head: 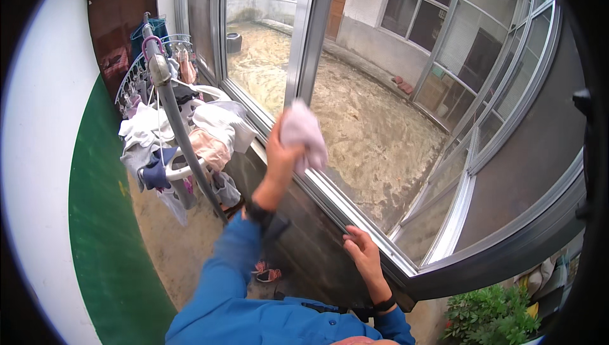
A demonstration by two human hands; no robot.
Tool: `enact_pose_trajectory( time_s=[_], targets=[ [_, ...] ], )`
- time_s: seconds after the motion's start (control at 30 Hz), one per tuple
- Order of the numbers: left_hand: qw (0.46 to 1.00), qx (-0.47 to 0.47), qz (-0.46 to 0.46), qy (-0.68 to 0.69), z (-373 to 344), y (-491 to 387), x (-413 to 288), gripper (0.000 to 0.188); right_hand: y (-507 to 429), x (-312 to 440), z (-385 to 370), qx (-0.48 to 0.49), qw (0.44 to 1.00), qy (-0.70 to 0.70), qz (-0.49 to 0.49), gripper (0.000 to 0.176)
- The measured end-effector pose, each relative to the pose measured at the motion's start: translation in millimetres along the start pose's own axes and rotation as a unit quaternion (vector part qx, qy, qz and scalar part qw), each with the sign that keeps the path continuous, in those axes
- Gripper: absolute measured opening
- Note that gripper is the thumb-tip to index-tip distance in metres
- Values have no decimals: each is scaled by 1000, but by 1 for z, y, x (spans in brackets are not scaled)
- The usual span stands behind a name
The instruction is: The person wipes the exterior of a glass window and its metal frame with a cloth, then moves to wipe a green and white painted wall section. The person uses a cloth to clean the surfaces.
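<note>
A folded or bunched pale pink cloth (304, 138), blurred by motion, is in the grip of my left hand (280, 154). That hand is raised in front of the upright metal frame (304, 45) of a sliding window, above its sill. Lower and to the right, my right hand (364, 254) holds nothing; its fingers are apart and slightly curled beside the metal window track (376, 242). Whether its fingertips touch the track I cannot tell.
To the left, a grey metal drying rack (181, 131) bears a round white hanger with socks and small garments (214, 126). A green and white wall stands beyond. A leafy plant (495, 314) is at lower right. Outside lies a concrete yard (376, 154).
</note>
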State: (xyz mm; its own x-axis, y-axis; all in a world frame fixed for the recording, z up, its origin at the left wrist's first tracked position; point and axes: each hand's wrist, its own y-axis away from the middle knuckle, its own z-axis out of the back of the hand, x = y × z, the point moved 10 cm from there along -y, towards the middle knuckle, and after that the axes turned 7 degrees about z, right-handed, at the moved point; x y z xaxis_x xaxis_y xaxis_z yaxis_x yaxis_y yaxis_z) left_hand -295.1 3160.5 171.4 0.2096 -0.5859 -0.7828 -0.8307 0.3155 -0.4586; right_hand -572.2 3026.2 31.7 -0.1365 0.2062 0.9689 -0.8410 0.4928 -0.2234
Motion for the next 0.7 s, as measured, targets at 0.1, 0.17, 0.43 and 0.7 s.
enact_pose_trajectory(
  time_s=[0.1,0.17,0.43,0.7],
  targets=[
    [994,-50,-97,-22,0,-120,-76,71,6,-12,4,8,998,54,-38,33],
    [963,-103,-234,-81,-15,-173,-138,69,10,-16,8,-13,998,50,-46,31],
    [949,-70,-254,-174,-39,-308,-165,51,37,-36,18,-34,992,19,-119,31],
    [960,-138,-186,-159,23,-212,7,46,65,-81,32,-15,980,44,-192,30]
  ],
)
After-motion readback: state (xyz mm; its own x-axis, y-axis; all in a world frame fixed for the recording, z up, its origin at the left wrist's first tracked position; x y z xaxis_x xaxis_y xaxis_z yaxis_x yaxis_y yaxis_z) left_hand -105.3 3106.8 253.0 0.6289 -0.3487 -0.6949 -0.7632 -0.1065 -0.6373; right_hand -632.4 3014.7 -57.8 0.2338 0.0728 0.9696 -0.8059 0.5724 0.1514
